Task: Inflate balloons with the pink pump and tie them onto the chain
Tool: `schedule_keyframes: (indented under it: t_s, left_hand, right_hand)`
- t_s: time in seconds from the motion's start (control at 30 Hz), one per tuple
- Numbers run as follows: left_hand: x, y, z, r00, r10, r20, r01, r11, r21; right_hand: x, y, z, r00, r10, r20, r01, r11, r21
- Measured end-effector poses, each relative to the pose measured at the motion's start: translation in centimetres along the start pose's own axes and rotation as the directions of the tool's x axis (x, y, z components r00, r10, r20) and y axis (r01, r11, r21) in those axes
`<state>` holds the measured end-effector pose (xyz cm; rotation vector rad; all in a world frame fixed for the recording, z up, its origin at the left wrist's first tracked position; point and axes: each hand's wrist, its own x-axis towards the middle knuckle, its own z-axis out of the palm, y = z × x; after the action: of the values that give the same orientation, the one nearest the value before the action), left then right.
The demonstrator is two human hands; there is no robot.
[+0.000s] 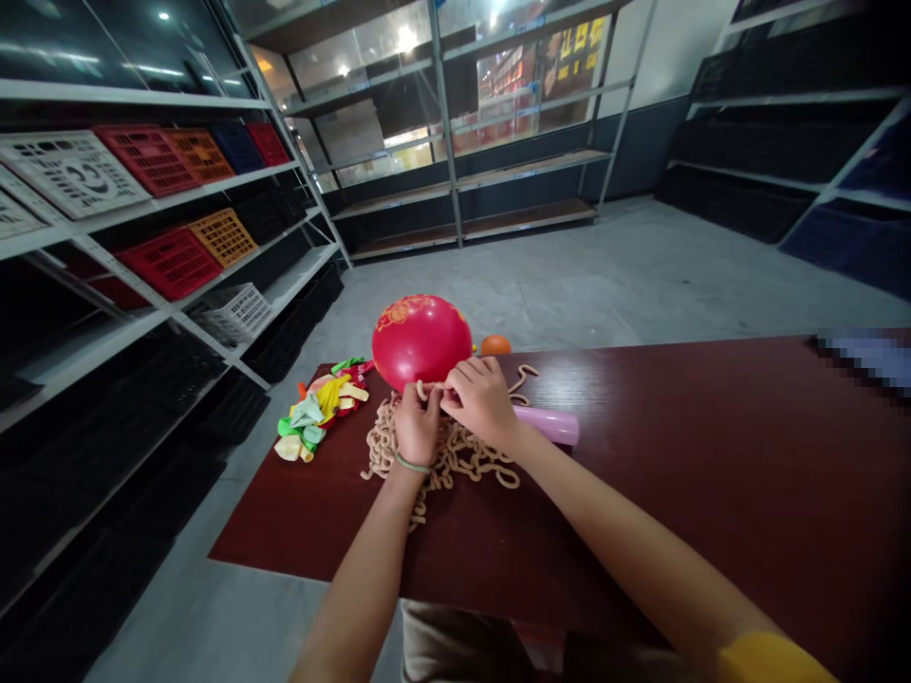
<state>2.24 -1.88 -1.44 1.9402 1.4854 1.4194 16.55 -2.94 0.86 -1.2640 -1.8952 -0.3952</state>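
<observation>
Both hands meet over a heap of tan cord (466,460) on the dark red table. My left hand (418,427) pinches a piece of the cord between thumb and fingers. Close beside it, my right hand (480,398) is closed with its fingertips on the same piece. Just beyond the hands rests an inflated red balloon (422,341) with a gold print. A pile of uninflated balloons (320,415) in several colours lies left of the cord. Partly behind my right forearm is a pink cylinder (559,425).
An orange round object (496,345) sits at the table's (676,455) far edge. A blurred-out item (872,356) lies at the far right. Shelves with plastic crates (175,261) stand left, and metal racks (455,190) stand beyond the table.
</observation>
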Motion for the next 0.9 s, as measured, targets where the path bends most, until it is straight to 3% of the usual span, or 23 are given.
schedule_keyframes:
  t_s: [0.13, 0.23, 0.33, 0.5, 0.73, 0.9]
  left_hand:
    - [-0.2, -0.3, -0.1, 0.999, 0.016, -0.044, -0.014, 0.999, 0.033]
    - [-0.2, -0.9, -0.4, 0.993, 0.076, -0.093, -0.069, 0.995, 0.078]
    - [-0.2, -1.7, -0.7, 0.982, 0.157, -0.100, -0.147, 0.984, 0.100]
    - [-0.3, -2.3, -1.1, 0.968, 0.238, -0.077, -0.231, 0.969, 0.085]
    - [-0.2, -2.2, -1.6, 0.975, 0.224, 0.014, -0.224, 0.972, 0.066]
    - [0.1, -2.3, -1.8, 0.952, 0.300, 0.067, -0.304, 0.951, 0.060]
  right_hand:
    - [0.1, -0.5, -0.4, 1.000, 0.010, 0.012, -0.010, 1.000, 0.026]
    - [0.8, 0.0, -1.6, 0.996, -0.045, 0.078, 0.029, 0.982, 0.188]
    - [1.4, 0.6, -2.6, 0.991, -0.039, 0.128, -0.012, 0.926, 0.378]
    - [2.0, 1.1, -3.7, 0.983, -0.053, 0.178, -0.043, 0.868, 0.494]
    - [2.4, 1.5, -5.1, 0.932, -0.215, 0.292, 0.055, 0.881, 0.471]
    - [2.5, 1.7, -5.9, 0.892, -0.269, 0.364, 0.127, 0.921, 0.369]
